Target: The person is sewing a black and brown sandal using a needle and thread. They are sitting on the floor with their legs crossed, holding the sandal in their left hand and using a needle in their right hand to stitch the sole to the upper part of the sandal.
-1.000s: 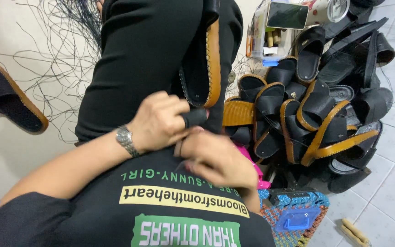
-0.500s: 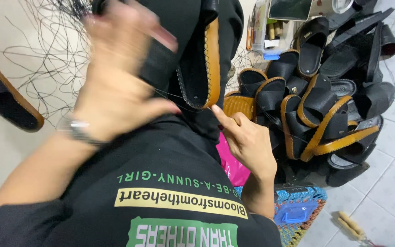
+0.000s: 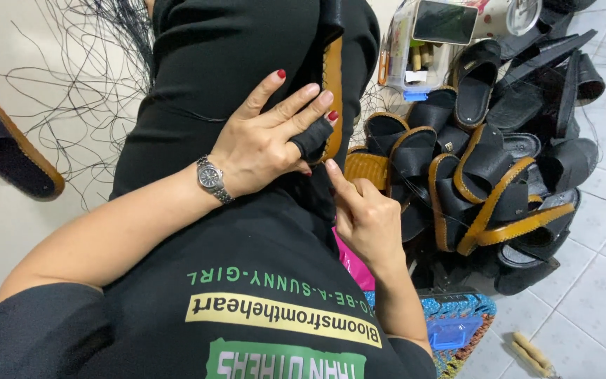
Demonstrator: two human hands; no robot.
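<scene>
Gripping a black sandal [image 3: 331,77] by its strap, the person's left hand [image 3: 264,144] lay spread across the upper, with a black finger guard [image 3: 313,139] worn on one fingertip and a metal wristwatch [image 3: 212,179] on the wrist. At far left, a lone black slipper with a tan edge [image 3: 8,151] lay on the pale floor [image 3: 1,231] among loose black threads [image 3: 78,84]. The sandal stood on edge against the person's black-clad knee [image 3: 205,84], its tan stitched sole rim turned toward the right. Just below it, the right hand [image 3: 366,217] was pinched shut, thumb and forefinger pressed together close to the sandal's lower end; whatever they held was too fine to make out. A black shirt with printed lettering [image 3: 247,309] filled the lower middle of the view, and a strip of pink cloth [image 3: 355,263] showed beside the right forearm. To the right, a heap of finished black and tan sandals [image 3: 492,175] was piled on the tiled floor [image 3: 597,281], with a clear plastic box of supplies [image 3: 415,56] behind it. A blue plastic container [image 3: 454,330] sat on a patterned mat [image 3: 482,312] near the right elbow, and a small wooden-handled tool [image 3: 531,354] lay on the tiles at lower right.
</scene>
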